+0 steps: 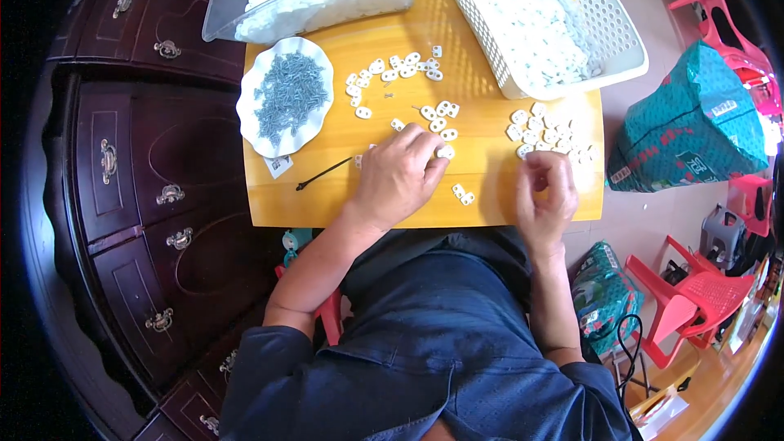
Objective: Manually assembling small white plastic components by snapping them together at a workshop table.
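My left hand [402, 170] rests low over the table, its thumb and forefinger closed on a small white two-hole plastic piece [445, 151]. More such pieces lie loosely just beyond it, and a curved scatter [406, 70] of them lies farther back. My right hand [545, 200] is at the front right with curled fingers. Its fingertips meet a white two-hole piece [524, 149] at the near edge of a cluster [549, 129] of the same kind. A joined pair of pieces [463, 194] lies between my hands. A scalloped white plate [250, 124] holds many small grey metal screws [291, 91].
A clear bin [327, 12] and a perforated white basket [621, 53], both full of white pieces, stand at the table's back. A thin black stick [324, 173] lies left of my left hand. Dark drawers [122, 163] flank the left; teal bags [678, 131] and red chairs [694, 294] the right.
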`<move>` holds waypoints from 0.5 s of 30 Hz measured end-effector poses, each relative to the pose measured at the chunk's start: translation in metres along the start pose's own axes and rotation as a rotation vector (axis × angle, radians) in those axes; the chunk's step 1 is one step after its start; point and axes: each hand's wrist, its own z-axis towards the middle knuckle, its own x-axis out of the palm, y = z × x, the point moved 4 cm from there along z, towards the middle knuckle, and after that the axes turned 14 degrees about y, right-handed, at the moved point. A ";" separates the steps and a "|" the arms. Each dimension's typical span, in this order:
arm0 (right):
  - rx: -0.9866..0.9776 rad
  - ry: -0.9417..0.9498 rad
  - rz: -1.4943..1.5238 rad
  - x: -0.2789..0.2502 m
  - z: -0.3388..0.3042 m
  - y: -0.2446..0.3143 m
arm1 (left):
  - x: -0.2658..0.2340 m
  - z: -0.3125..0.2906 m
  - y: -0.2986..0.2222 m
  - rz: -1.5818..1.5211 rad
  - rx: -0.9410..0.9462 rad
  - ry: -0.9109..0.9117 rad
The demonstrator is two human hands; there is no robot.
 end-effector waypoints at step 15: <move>-0.091 0.257 0.061 0.032 -0.005 0.015 | 0.002 -0.001 -0.025 -0.046 0.126 0.019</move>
